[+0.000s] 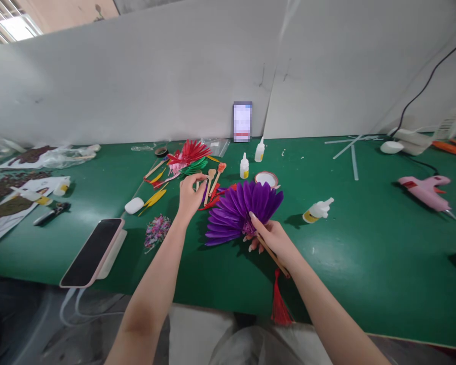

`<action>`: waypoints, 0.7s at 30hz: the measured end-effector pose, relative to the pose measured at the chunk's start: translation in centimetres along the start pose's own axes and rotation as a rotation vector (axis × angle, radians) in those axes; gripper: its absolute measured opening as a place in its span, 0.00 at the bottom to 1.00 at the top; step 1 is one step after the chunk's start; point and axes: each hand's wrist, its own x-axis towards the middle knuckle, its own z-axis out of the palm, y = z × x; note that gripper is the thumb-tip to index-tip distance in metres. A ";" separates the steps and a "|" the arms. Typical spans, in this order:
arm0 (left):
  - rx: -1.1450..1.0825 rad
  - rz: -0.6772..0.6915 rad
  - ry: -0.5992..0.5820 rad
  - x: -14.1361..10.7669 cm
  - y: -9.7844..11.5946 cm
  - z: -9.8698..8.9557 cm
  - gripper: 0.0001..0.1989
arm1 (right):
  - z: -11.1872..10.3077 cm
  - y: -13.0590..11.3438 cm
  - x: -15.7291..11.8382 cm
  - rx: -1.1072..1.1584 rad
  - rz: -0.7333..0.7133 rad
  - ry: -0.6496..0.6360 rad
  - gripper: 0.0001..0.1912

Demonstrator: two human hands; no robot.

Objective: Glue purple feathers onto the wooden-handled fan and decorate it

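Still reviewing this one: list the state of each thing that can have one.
Purple fan: spread, held in the right hand
Left hand: fingers curled, grip unclear
Red tassel: hanging down
Phone by the wall: upright, screen lit
Phone at left: face up, screen dark
Front middle bottle: upright
Back middle bottle: upright
Pink glue gun: lying down, power unclear
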 end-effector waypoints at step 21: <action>-0.012 0.038 -0.042 -0.5 1.2 0.0 0.08 | -0.1 0.6 0.3 0.006 -0.051 -0.044 0.27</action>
